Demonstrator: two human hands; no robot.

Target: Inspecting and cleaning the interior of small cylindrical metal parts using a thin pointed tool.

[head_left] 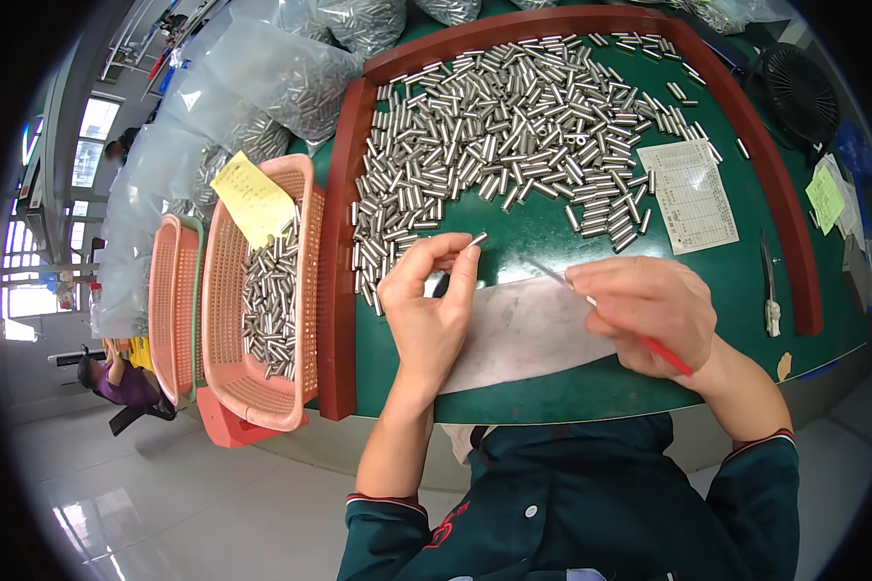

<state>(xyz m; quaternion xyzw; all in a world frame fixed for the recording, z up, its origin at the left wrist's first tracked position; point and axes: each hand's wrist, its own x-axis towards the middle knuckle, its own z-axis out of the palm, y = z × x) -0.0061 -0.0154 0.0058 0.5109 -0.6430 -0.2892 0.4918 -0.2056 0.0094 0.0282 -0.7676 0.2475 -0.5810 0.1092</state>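
My left hand (pixel 429 300) pinches a short silver metal tube (pixel 476 240) between thumb and fingertips, above the green work surface. My right hand (pixel 642 312) grips a thin tool with a red handle (pixel 667 355) and a slim metal tip (pixel 545 272) that points left toward the tube. Under both hands lies a grey sheet (pixel 523 334). Beyond them a large heap of identical silver tubes (pixel 513 136) is spread over the green tray, whose raised rim is dark red (pixel 337 252).
A pink basket (pixel 225 290) holding several tubes and a yellow note (pixel 253 199) stands left of the tray, with a second pink basket (pixel 172 310) beside it. Clear bags of tubes (pixel 271 77) lie behind. A printed sheet (pixel 690 194), a knife (pixel 768 286) and a black fan (pixel 799 92) sit right.
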